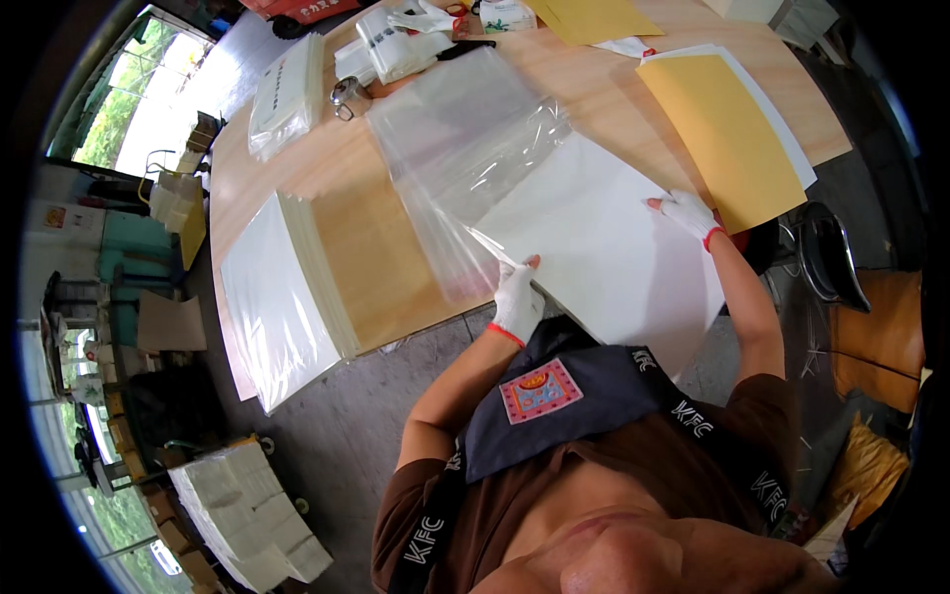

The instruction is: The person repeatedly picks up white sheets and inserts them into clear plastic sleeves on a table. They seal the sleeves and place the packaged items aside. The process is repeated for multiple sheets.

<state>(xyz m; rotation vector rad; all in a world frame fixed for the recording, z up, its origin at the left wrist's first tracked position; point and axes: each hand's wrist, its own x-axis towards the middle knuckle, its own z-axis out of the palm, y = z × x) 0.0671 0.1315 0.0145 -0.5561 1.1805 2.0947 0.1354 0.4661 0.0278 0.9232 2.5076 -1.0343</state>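
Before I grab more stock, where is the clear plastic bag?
In the head view, mid-table: the clear plastic bag overlaps the white sheet, its mouth by the left hand.
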